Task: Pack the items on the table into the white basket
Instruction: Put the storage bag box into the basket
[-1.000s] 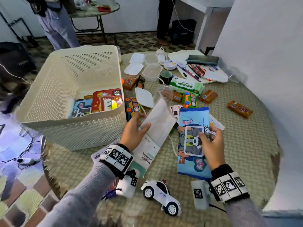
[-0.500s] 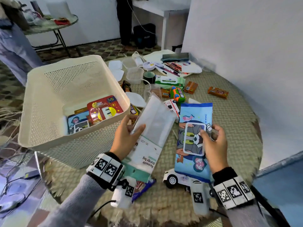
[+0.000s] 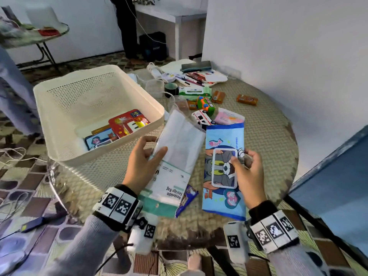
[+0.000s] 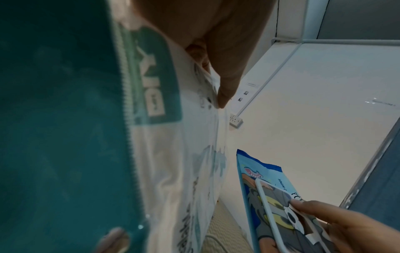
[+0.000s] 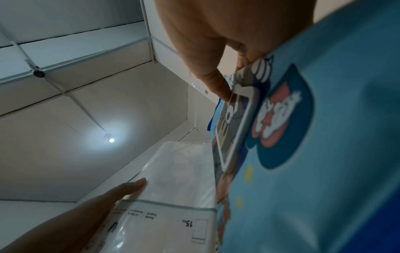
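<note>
My left hand (image 3: 148,156) grips a pack of resealable storage bags (image 3: 175,162), white with a teal end, lifted off the table just right of the white basket (image 3: 59,96). My right hand (image 3: 242,162) grips a blue cartoon wipes pack (image 3: 224,200) by its right edge, thumb on the white flap. The two packs are held side by side above the table. The storage bag pack (image 4: 164,171) fills the left wrist view; the wipes pack (image 5: 314,154) fills the right wrist view. A red toy and cartoon packs (image 3: 127,124) lie in the basket.
On the woven round table (image 3: 268,140) lie toy vehicles (image 3: 205,104), a green wipes pack (image 3: 194,91), orange bars (image 3: 247,99), a pink pack (image 3: 229,116), pens (image 3: 195,77), clear containers (image 3: 154,86) and a purple wrapper (image 3: 186,200). A white wall stands close on the right. A person stands behind.
Both hands have lifted their packs off the table and held them higher, side by side. The view has shifted, so the white toy car near the front edge is out of sight.
</note>
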A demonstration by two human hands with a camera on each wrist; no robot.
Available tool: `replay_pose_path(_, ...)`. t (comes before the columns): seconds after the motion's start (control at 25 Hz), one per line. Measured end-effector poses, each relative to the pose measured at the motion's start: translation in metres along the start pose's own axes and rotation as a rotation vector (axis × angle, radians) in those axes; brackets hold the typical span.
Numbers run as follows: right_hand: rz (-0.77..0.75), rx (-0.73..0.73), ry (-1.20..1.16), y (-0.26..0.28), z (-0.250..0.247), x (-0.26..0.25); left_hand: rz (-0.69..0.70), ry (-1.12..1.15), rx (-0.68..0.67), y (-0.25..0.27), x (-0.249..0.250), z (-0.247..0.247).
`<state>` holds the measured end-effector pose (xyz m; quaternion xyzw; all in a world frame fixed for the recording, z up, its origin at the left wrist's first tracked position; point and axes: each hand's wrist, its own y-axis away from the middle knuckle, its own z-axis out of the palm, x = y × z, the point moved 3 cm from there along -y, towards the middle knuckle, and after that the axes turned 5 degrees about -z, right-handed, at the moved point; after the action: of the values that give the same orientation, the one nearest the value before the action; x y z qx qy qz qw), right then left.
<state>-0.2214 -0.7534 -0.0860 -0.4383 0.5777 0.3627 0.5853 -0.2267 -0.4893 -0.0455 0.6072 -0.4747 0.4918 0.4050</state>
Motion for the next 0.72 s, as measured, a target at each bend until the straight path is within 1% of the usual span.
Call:
replay_pose_path(0.16,-0.008,-0.03,-0.045,0.045,0.022,-0.017,0.01,0.003,0.011,0.029,0.006,-0.039)
replay_pose_path(0.4,-0.008,-0.12,-0.11,0.086,0.08,-0.044,0.036,0.035,0.12,0.054,0.016,-0.118)
replay_pose_path(0.56,-0.055,-0.134,-0.155,0.087,0.124,-0.068,0.079,0.026,0.239,0.05,0.027,-0.175)
replay_pose_path(0.72,-0.115,-0.123,-0.168,0.073,0.18,-0.093,0.096,0.094,0.363,0.024,0.033,-0.238)
